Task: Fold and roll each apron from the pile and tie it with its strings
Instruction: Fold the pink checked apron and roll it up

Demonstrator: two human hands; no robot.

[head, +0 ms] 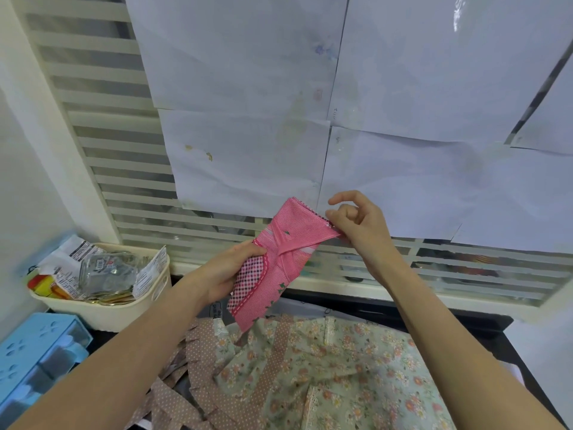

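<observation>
While the left hand [231,271] grips the rolled pink apron [274,260] above the floral apron [325,367], the right hand [356,225] pinches its string [333,232]; slack risks the crossed wrap loosening, unrolling the bundle.

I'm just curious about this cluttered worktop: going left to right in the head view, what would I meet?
Light blue plastic box → cream plastic basket → left hand → pink striped folded apron → right hand.
</observation>
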